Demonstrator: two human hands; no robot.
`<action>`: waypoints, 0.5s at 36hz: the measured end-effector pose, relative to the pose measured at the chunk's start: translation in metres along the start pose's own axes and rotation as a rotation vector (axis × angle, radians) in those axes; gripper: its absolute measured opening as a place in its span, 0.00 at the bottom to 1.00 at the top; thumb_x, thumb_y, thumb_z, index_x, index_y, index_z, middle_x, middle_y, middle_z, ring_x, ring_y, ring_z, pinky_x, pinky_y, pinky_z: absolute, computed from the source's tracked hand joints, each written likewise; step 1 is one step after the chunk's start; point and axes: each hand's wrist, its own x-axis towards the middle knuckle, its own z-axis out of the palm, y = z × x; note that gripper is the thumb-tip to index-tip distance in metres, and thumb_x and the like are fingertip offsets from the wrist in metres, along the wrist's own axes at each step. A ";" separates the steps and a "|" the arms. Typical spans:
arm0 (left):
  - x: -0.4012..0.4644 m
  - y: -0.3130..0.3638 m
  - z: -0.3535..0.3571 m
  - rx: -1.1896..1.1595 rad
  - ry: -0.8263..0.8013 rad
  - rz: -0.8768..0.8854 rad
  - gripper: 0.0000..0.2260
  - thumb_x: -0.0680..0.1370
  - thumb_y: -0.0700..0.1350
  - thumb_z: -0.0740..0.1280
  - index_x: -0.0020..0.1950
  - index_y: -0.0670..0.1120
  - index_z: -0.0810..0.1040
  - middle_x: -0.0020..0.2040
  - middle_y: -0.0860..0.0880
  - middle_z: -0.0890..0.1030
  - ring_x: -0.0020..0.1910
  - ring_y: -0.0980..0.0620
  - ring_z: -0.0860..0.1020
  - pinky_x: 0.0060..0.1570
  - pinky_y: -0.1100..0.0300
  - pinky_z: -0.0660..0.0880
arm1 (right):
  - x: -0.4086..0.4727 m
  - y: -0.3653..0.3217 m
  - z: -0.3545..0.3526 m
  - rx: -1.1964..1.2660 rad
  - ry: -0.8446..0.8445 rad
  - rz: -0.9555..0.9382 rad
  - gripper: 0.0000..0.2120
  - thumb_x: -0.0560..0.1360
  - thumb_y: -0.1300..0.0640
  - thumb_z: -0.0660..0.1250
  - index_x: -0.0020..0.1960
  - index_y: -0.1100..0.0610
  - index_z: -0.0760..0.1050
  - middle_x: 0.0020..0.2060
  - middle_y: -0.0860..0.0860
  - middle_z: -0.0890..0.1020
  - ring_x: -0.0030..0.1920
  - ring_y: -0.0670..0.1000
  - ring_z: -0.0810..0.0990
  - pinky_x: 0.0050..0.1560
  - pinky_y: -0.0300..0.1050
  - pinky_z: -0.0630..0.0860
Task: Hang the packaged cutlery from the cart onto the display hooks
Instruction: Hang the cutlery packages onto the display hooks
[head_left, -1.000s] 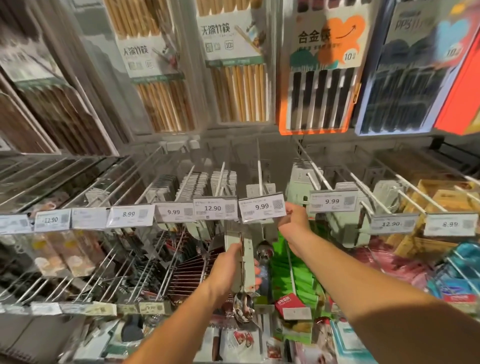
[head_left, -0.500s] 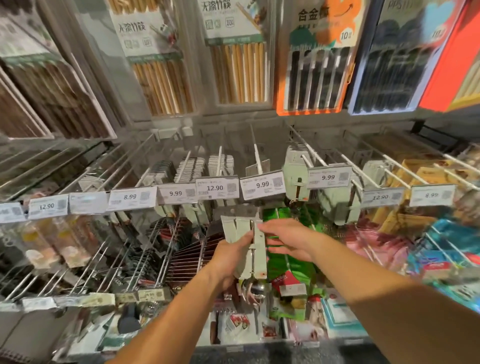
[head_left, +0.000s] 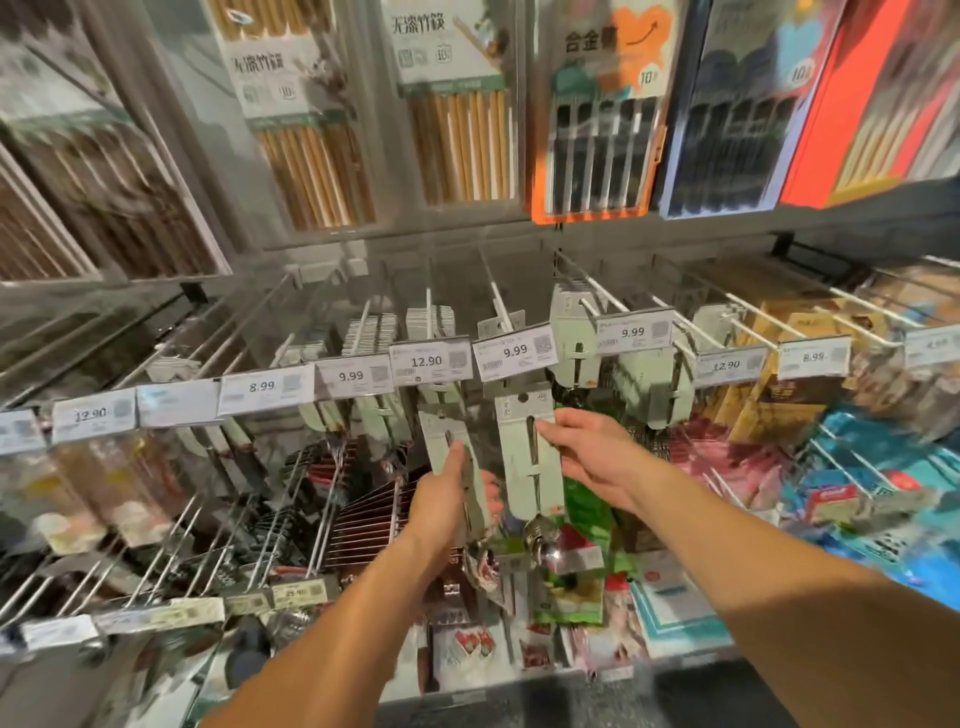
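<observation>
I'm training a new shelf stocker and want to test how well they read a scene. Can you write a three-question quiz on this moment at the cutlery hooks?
1. True or false: the left hand holds a carded pack below the 12.90 tag.
2. What does the right hand pinch?
A. a price tag
B. the pale green spoon pack
C. a chopstick box
3. Fill in: the price tag straight above the spoon pack reads ____.

Key
1. True.
2. B; its fingertips are on the card's right edge, and the spoon bowl hangs below.
3. 9.99.
</observation>
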 end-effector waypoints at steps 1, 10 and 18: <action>0.001 0.000 -0.003 -0.027 0.002 0.001 0.26 0.83 0.58 0.58 0.43 0.37 0.79 0.35 0.39 0.79 0.29 0.45 0.77 0.29 0.59 0.77 | 0.002 -0.003 0.002 0.011 0.041 -0.021 0.10 0.76 0.62 0.70 0.58 0.61 0.79 0.52 0.56 0.85 0.54 0.54 0.84 0.59 0.51 0.79; 0.008 -0.001 -0.009 0.004 -0.045 0.014 0.26 0.83 0.58 0.58 0.46 0.37 0.81 0.38 0.39 0.82 0.34 0.43 0.81 0.32 0.57 0.77 | 0.012 -0.026 0.017 0.025 0.137 -0.128 0.09 0.77 0.63 0.69 0.57 0.59 0.78 0.54 0.56 0.84 0.54 0.53 0.84 0.58 0.48 0.80; 0.016 0.000 -0.011 0.012 -0.053 0.001 0.26 0.83 0.59 0.58 0.48 0.36 0.81 0.40 0.39 0.82 0.35 0.43 0.81 0.36 0.53 0.80 | 0.019 -0.032 0.026 -0.053 0.165 -0.166 0.10 0.79 0.65 0.65 0.49 0.52 0.79 0.50 0.50 0.85 0.52 0.51 0.83 0.54 0.49 0.81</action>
